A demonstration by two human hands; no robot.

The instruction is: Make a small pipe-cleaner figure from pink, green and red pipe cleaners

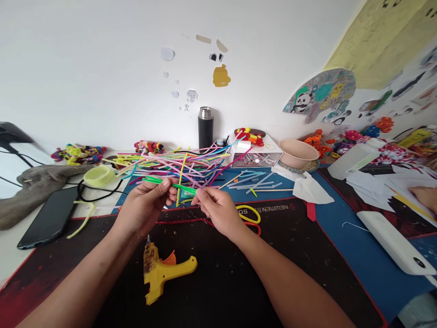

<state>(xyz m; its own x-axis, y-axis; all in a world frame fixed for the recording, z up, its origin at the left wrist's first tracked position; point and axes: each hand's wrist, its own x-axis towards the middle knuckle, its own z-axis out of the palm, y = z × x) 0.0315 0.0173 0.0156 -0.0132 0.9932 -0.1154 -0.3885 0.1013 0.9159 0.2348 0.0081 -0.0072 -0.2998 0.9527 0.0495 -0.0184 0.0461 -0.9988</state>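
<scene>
Both hands hold a short bundle of green pipe cleaners level above the mat. My left hand pinches it near the left end, with the tips sticking out past the thumb. At the other end my right hand has thumb and fingers closed on it. A yellow pipe cleaner crosses the bundle between the hands; whether it touches the green ones I cannot tell. Below lies a yellow glue gun on its side, its nozzle toward my left wrist. Behind the hands spreads a heap of many-coloured pipe cleaners.
A black phone and driftwood lie left. A dark flask, a white box and a beige bowl stand along the wall. Yellow-handled scissors rest by my right wrist. A white device lies right, near another person's hand.
</scene>
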